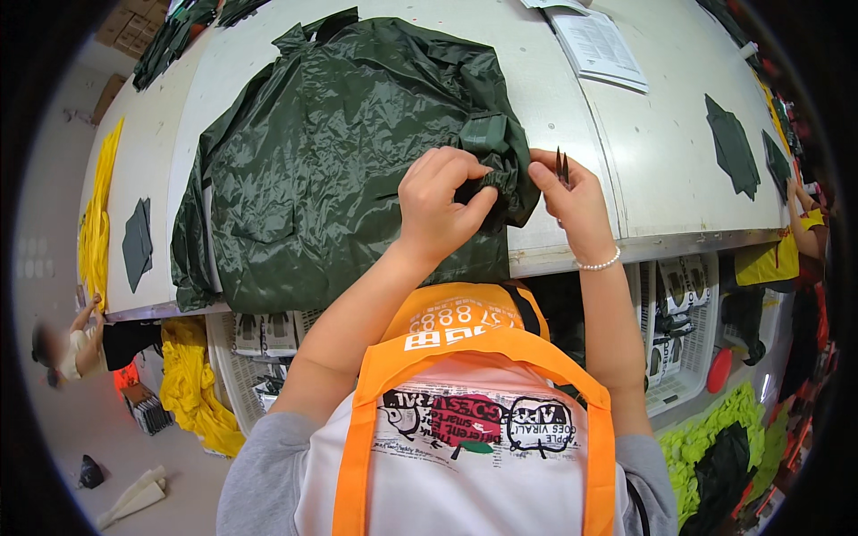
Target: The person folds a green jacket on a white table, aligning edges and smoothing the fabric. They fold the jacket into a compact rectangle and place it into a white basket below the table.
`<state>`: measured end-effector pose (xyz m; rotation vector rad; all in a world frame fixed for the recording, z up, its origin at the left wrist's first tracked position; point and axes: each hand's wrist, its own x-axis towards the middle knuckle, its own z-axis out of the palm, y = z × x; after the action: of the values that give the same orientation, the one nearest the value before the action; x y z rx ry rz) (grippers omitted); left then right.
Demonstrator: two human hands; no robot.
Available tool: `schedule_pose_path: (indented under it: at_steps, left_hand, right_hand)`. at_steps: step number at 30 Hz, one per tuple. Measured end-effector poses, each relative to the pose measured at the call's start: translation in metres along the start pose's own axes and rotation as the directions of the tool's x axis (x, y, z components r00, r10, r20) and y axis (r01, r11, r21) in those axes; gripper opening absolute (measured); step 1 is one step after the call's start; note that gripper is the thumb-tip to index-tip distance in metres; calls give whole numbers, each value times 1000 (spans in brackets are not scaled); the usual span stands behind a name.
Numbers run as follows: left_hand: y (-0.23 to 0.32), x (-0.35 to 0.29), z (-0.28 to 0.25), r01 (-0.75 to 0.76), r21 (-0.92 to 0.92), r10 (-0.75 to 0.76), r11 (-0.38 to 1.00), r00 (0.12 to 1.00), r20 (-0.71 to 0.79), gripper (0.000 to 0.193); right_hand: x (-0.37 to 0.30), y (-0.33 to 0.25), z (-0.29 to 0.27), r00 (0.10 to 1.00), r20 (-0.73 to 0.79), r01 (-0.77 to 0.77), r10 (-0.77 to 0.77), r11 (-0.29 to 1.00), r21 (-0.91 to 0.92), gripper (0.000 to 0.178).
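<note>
Garment workshop, long worktable, green jacket, fabric pieces, seemingly a blurred co-worker

The right hand hides most of the grip of the dark snips at centre right; the left hand covers part of the dark green jacket. A co-worker at far left is blurred, another person at far right cut off, a paper sheet cropped at the top

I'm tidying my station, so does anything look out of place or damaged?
Yes: at the lower left, a pale strip and a small dark item lie loose on the floor, odd because they're apart from the yellow heap. The dark green garment is creased, but shows no clear damage.
</note>
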<state>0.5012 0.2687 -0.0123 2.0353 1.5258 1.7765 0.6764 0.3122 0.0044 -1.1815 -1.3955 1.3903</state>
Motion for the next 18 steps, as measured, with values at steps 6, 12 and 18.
schedule_pose_path:
  at_steps: [6, 12, 18]
  left_hand:
    - [0, 3, -23, 129, -325, -63, 937, 976, 206, 63]
    - [-27, 20, -12, 355, -188, -219, 916, 833, 507, 44]
    - [-24, 21, -7, 594, -251, -380, 764, 729, 570, 11]
  right_hand:
    - [0, 7, -1, 994, 77, 80, -72, 992, -100, 17]
    - [-6, 0, 5, 976, 168, 165, -141, 976, -141, 16]
    - [-8, -6, 0, 959, 163, 250, -231, 962, -109, 16]
